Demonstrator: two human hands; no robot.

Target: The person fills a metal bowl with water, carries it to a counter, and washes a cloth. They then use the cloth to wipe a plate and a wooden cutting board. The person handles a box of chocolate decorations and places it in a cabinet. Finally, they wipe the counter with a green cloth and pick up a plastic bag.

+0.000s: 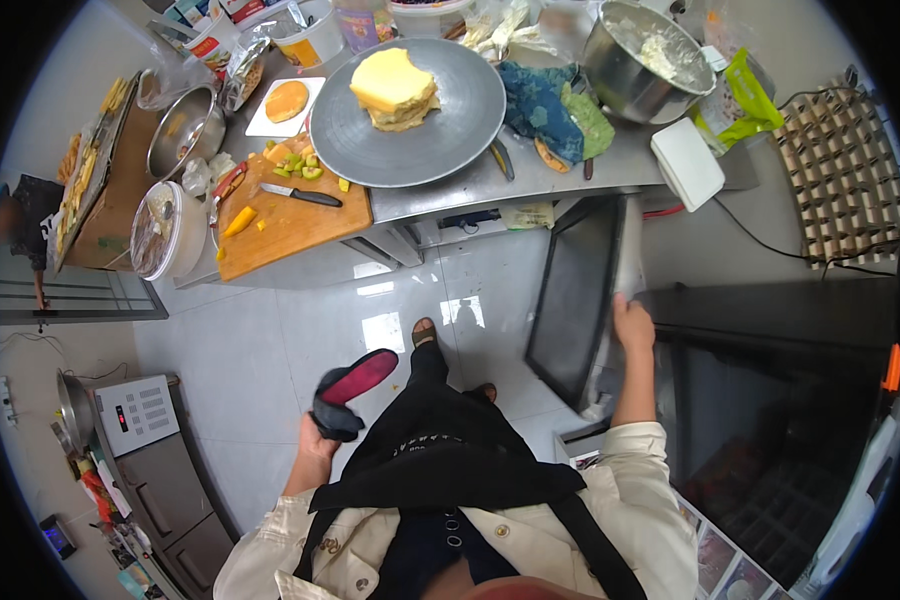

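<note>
My left hand (pixel 318 442) holds a dark grey mitt (pixel 330 411) with a red inner face, low beside my black apron (pixel 450 442). My right hand (pixel 634 324) grips the upper edge of an appliance door (pixel 579 296) with a dark panel and pale frame. This door stands swung out below the worktop, away from the dark-fronted cabinet (pixel 765 405) on my right. Whether the cabinet is an oven or a refrigerator, I cannot tell. Ahead, a stack of yellow sponge cake (pixel 394 86) rests on a round grey turntable (pixel 450 150).
On the steel worktop (pixel 480 196) are a cutting board (pixel 300 232) with a knife (pixel 301 194) and cut fruit, a steel mixing bowl (pixel 645 67) of cream, and blue cloths (pixel 540 109). A white scale (pixel 688 163) sits at the right. Far left, another person (pixel 34 217) stands.
</note>
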